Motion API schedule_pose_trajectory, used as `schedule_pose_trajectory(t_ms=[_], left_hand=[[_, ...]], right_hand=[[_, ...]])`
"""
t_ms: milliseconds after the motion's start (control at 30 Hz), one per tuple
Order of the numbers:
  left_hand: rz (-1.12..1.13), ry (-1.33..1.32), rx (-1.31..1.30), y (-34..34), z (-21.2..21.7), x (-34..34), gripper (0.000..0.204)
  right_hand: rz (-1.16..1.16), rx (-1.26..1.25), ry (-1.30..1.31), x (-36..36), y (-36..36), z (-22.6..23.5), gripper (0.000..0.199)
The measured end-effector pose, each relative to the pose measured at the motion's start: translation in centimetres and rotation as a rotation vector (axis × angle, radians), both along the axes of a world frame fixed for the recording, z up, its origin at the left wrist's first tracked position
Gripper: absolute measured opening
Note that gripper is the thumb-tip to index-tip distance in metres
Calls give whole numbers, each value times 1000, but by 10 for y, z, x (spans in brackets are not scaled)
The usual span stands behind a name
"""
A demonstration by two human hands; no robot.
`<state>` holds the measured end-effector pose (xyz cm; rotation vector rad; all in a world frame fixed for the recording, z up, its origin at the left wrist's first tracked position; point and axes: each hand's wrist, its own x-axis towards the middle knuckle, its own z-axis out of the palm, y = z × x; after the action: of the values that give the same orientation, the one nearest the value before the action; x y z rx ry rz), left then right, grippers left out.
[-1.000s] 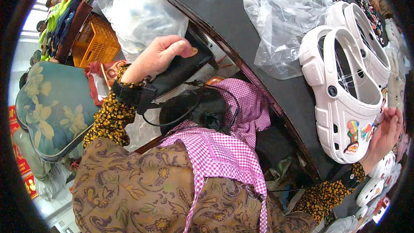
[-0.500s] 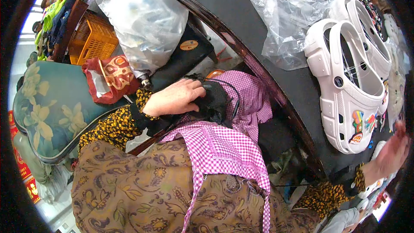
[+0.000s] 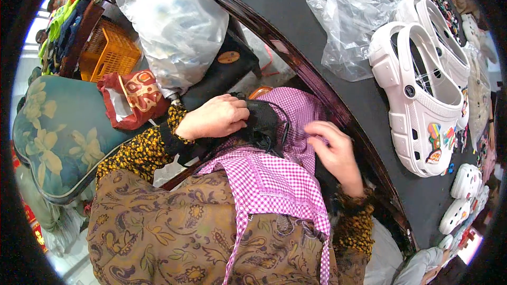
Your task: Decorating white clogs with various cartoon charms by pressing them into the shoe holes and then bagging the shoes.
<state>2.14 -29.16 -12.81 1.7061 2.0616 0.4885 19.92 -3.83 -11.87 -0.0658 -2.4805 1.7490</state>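
My left hand [image 3: 219, 117] is curled over a black fabric thing with thin cords [image 3: 263, 121] on my lap; its exact kind cannot be made out. The fingertips are partly hidden against the dark cloth. Just right of it, above the pink checked apron [image 3: 288, 182], hovers my right hand [image 3: 335, 152], thumb and fingers apart, with nothing seen in them. A black cord loops at the black thing's right side, short of my right fingers.
White clogs with charms [image 3: 420, 95] and a crumpled clear plastic bag [image 3: 356, 21] lie on the dark table. Its curved edge [image 3: 296, 63] runs by my right hand. Left are a filled white bag [image 3: 179, 26], a red pouch [image 3: 134, 100], a flowered green cushion [image 3: 68, 132] and an orange basket [image 3: 113, 50].
My right hand has swung in from the far right side of the table to above my lap. The left hand stays on the black thing, almost unmoved.
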Motion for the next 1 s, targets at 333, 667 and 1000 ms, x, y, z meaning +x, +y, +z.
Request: schedule_pose_trajectory(t_ms=[333,667,1000], left_hand=[[91,-10,65,6,5,-7,11],[109,-4,93,13,6,-5,11],[94,-27,49,14,6,-2,12]], right_hand=[[201,274,190,-47,-57,-44,19],[158,155,94,-49,-63,-44,13],[193,440,233,-49,-67,-38,14]])
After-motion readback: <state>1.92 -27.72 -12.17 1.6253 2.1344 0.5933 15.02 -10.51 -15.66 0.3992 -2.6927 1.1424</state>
